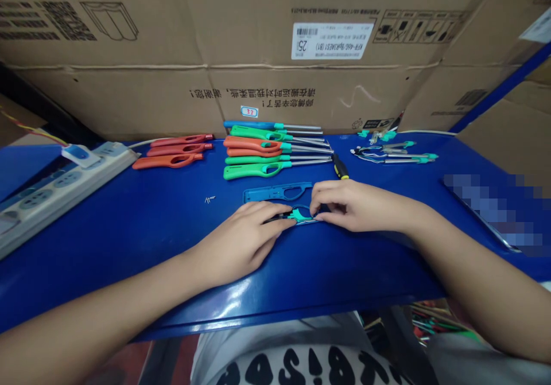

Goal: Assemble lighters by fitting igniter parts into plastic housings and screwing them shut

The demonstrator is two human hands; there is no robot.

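An opened long-nosed gas lighter (300, 216) lies on the blue tabletop, with a turquoise trigger piece and dark parts inside its blue half shell. My left hand (252, 234) closes its fingers over the rear part, fingertips beside the turquoise piece. At the front end, the thumb and fingers of my right hand (346, 204) pinch the lighter; the exact part between them is hidden. Just behind lies the other blue shell half (275, 193), inner side up. A yellow-and-black screwdriver (340, 167) rests beyond my right hand.
Several assembled lighters (256, 170) lie in a row at the back, with red and orange handles (174, 160) to their left. Small screws (209, 199) sit left of centre. Metal tubes with turquoise parts (407, 158) lie back right. A power strip (64, 184) borders the left; cardboard (258, 75) stands behind.
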